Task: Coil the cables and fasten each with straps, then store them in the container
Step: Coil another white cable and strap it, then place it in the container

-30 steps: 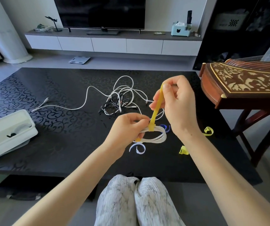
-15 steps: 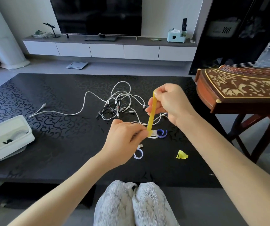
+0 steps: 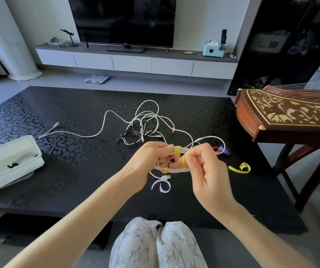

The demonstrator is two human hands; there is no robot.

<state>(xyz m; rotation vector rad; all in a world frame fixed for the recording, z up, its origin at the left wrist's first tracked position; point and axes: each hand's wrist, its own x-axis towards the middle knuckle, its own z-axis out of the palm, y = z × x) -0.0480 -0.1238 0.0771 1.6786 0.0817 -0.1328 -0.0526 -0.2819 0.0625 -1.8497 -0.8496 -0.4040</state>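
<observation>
My left hand (image 3: pixel 149 161) grips a coiled white cable (image 3: pixel 176 170) above the near middle of the black table (image 3: pixel 74 171). A yellow strap (image 3: pixel 177 151) loops around the coil, and my right hand (image 3: pixel 205 167) pinches its free end close to the coil. The cable's USB plug (image 3: pixel 166 177) hangs below. A tangle of white and black cables (image 3: pixel 143 128) lies farther back on the table. A white container (image 3: pixel 10 163) with one coiled cable inside sits at the left edge.
Loose straps lie on the table: a white one (image 3: pixel 162 186) under my hands, a yellow one (image 3: pixel 241 168) to the right, red (image 3: pixel 215 149) and blue (image 3: pixel 224 150) ones behind. A wooden zither (image 3: pixel 290 115) on a stand is at the right. My knees (image 3: pixel 159 244) are below.
My right hand has come down from holding the yellow strap stretched upward and now pinches its end low beside the coil, with the strap wrapped around the cable.
</observation>
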